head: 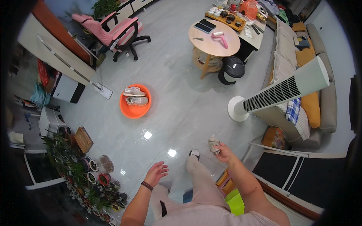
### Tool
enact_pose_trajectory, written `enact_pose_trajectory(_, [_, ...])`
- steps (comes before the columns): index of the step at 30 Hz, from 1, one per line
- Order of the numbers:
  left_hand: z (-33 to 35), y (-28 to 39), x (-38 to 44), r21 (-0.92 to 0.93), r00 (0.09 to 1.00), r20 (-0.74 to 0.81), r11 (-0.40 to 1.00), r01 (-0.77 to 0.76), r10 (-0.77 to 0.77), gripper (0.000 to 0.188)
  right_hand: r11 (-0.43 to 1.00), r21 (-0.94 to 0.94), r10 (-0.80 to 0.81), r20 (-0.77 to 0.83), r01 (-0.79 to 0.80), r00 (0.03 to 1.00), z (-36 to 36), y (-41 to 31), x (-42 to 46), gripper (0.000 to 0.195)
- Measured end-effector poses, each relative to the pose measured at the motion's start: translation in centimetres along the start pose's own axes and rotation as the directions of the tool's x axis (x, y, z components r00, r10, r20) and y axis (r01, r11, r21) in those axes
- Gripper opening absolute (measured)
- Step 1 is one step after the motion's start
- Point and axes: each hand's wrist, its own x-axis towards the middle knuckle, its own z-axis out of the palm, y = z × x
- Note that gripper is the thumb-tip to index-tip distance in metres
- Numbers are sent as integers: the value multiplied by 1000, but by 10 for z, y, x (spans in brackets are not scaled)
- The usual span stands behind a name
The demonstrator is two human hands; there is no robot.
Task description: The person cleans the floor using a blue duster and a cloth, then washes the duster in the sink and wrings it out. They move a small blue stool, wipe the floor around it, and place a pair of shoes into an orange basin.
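My right hand [224, 152] is closed around a crumpled grey-beige cloth [214, 145], held out above the tiled floor at the right. At the lower centre, my left hand [157, 173] has its fingers apart and holds nothing; a dark bracelet circles that wrist. An orange plastic basin [134, 112] stands on the floor ahead, with a pair of light-coloured shoes [137, 100] in it. Neither hand touches the basin.
A white tower fan [271, 95] stands at the right before a sofa [323, 113]. Potted plants [93, 195] line the lower left. Farther off are a round wooden table [232, 46], a black-lidded bin [234, 67], a pink office chair [121, 32] and a flat mop [103, 91].
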Motion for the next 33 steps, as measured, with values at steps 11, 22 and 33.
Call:
enact_pose_trajectory(11, [142, 70, 51, -1, 991, 131, 1000, 25, -24, 32, 981, 86, -174, -35, 176, 984, -4, -139, -25, 39])
enact_pose_trajectory(22, [180, 186, 172, 6, 1000, 12, 1000, 11, -11, 31, 939, 105, -318, -104, 328, 942, 10, -293, 5, 33])
enact_pose_trajectory(33, [347, 216, 389, 445, 934, 77, 851, 281, -349, 30, 871, 309, -350, -157, 383, 923, -39, -377, 78, 38])
